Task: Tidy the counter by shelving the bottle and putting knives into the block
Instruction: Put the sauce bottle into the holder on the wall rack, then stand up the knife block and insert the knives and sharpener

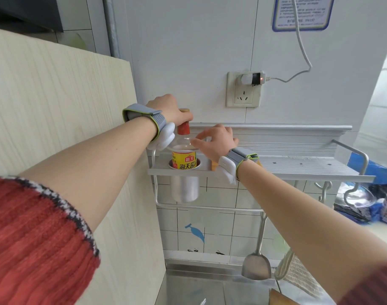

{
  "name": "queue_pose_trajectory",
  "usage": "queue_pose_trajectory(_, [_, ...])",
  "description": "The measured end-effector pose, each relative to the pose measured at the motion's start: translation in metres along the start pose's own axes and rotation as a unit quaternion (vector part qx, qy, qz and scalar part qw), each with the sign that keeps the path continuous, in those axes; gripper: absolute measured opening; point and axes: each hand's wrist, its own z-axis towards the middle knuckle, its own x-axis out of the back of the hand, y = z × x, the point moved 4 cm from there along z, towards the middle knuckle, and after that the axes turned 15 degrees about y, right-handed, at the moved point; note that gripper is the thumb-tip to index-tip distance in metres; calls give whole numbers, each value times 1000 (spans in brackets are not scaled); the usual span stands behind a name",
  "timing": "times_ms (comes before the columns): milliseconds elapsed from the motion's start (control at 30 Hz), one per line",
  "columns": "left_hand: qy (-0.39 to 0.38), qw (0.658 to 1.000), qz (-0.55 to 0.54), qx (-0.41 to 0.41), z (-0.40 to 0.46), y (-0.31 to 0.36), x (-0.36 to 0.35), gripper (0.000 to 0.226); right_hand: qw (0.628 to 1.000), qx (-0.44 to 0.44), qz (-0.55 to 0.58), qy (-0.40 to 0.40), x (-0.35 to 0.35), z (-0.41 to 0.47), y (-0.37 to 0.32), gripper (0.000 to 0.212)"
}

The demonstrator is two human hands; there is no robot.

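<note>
shelving step: left hand grips soy sauce bottle cap, bottle seated in rack cup below; right hand fingertips steady its shoulder. next: let go, knives.

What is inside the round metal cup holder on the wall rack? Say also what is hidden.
The soy sauce bottle stands in the metal cup on the rack, its yellow label showing above the rim. The cup's wall hides the bottle's base.
</note>
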Motion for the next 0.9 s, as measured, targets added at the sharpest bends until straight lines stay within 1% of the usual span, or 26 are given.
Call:
queue_pose_trajectory(133, [-33, 999, -2, -2, -2, 3, -1, 39, 1000, -10, 20, 11, 7, -5, 8, 25])
queue_pose_trajectory(200, [-28, 1000, 11, -2, -8, 4, -1, 39, 999, -15, 31, 25, 14, -11, 14, 23])
queue_pose_trajectory(233, [-14, 1000, 19, -8, -12, 6, 0, 37, 998, -19, 37, 38, 20, -14, 18, 22])
queue_pose_trajectory(300, [41, 999, 24, -16, -23, 11, 4, 35, 995, -28, 55, 72, 31, -20, 27, 20])
queue_pose_trajectory(367, [103, 994, 14, -37, -40, 23, 7, 46, 990, -38, 82, 110, 45, -31, 40, 17])
queue_pose_trajectory(433, [155, 983, -27, -93, -61, 40, 7, 41, 984, -53, 97, 138, 60, -43, 55, 12])
queue_pose_trajectory(533, [184, 956, -120, -192, -99, 65, 0, 27, 975, -101, 113, 161, 83, -65, 82, 8])
queue_pose_trajectory(567, [182, 945, -152, -225, -117, 76, -10, 24, 972, -118, 115, 166, 92, -77, 97, 7])
queue_pose_trajectory(633, [178, 919, -194, -293, -146, 88, -25, 19, 967, -139, 115, 178, 101, -94, 117, 15])
queue_pose_trajectory(700, [151, 889, -231, -364, -182, 105, -50, 14, 961, -162, 102, 199, 113, -119, 146, 22])
queue_pose_trajectory(767, [126, 861, -242, -430, -212, 116, -72, 11, 960, -182, 84, 197, 119, -141, 170, 23])
queue_pose_trajectory(833, [83, 841, -249, -473, -242, 128, -99, 13, 959, -210, 57, 181, 124, -166, 201, 22])
queue_pose_trajectory(900, [30, 837, -258, -482, -269, 139, -128, 14, 956, -242, 33, 162, 131, -192, 233, 21])
